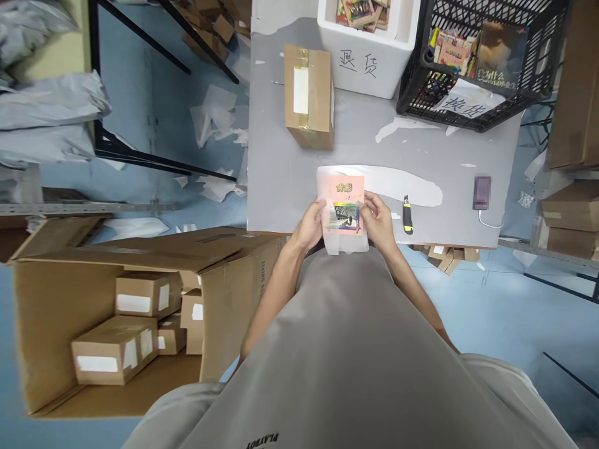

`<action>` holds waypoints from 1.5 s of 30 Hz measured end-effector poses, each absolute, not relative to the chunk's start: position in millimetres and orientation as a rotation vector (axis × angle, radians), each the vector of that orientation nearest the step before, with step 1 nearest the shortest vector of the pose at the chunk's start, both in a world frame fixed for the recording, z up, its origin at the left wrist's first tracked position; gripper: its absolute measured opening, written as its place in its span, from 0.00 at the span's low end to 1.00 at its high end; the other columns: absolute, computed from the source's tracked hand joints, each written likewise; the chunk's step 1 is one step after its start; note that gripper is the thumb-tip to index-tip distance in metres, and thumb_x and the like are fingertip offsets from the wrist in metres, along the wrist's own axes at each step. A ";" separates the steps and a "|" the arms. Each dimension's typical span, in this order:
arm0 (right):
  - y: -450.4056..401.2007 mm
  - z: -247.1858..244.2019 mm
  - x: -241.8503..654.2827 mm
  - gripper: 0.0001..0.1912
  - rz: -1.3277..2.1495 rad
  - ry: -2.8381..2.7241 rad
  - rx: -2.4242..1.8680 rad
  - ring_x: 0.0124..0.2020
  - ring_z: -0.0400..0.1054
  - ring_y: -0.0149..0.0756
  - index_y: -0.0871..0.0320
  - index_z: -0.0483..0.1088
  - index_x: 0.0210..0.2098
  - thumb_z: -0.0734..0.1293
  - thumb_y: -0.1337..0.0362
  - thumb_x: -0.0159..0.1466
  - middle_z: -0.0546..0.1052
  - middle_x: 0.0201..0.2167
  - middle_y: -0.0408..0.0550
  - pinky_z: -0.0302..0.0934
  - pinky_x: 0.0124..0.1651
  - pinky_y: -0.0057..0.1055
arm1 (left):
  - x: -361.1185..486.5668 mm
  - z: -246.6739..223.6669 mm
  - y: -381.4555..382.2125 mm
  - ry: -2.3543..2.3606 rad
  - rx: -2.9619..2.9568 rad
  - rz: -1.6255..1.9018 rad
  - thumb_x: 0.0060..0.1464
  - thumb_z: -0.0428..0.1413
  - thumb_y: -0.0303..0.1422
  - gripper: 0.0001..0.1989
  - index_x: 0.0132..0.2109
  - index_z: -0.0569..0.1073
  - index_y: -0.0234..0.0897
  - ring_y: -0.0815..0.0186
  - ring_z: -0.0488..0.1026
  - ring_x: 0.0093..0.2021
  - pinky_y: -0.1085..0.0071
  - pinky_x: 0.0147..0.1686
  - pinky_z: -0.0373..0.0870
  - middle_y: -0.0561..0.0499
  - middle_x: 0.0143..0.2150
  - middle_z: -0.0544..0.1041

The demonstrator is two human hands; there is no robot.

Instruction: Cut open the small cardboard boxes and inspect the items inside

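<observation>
In the centre of the frame, the left hand (309, 226) and the right hand (378, 223) are holding between them a pink booklet (350, 187) together with a translucent sleeve (333, 243), above the near edge of the grey surface (355, 134). The fingers of the left hand are gripping the left edge of the sleeve, and the fingers of the right hand are gripping the right side of the booklet. The booklet is showing a dark picture with a coloured border on its lower part. Just to the right of the right hand, a black and yellow cutter (407, 215) is lying on the surface, and farther right a phone (482, 191) is lying with a white cable (489, 222) at its lower end. In the upper middle, a taped carton (309, 96) is standing on the surface, near a white foam box (369, 59) which is carrying handwriting and is containing small booklets. In the upper right, a black crate (482, 118) is holding books, and a paper label is hanging on its side. In the lower left, a large open cardboard box (60, 312) is containing several smaller cartons (115, 350) with white labels.
</observation>
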State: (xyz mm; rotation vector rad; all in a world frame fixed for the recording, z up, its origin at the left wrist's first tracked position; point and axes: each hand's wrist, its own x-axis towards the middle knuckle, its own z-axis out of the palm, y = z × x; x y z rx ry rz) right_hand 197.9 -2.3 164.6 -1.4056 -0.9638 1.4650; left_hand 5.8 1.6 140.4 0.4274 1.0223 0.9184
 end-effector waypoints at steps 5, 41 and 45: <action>-3.3 169.8 197.6 0.36 1.462 -0.973 -1.407 0.65 0.81 0.52 0.47 0.71 0.61 0.76 0.31 0.67 0.87 0.60 0.54 0.81 0.64 0.52 | 3.6 135.2 1.9 0.863 0.293 0.804 0.56 0.67 0.54 0.29 0.54 0.85 0.36 0.35 0.85 0.63 0.42 0.62 0.86 0.39 0.50 0.90; 8.3 145.9 239.9 0.19 1.332 -0.325 -1.350 0.51 0.85 0.38 0.46 0.72 0.51 0.81 0.55 0.68 0.89 0.51 0.42 0.84 0.52 0.35 | -17.4 139.0 15.7 1.459 1.429 0.238 0.60 0.61 0.39 0.14 0.45 0.86 0.38 0.53 0.84 0.41 0.65 0.44 0.77 0.47 0.39 0.87; 8.3 148.1 258.5 0.17 1.271 -0.313 -1.362 0.49 0.86 0.36 0.47 0.73 0.51 0.80 0.56 0.68 0.89 0.50 0.41 0.84 0.47 0.31 | -15.9 132.7 31.7 1.517 1.727 -0.259 0.67 0.55 0.36 0.15 0.46 0.88 0.40 0.45 0.86 0.50 0.61 0.50 0.77 0.39 0.45 0.90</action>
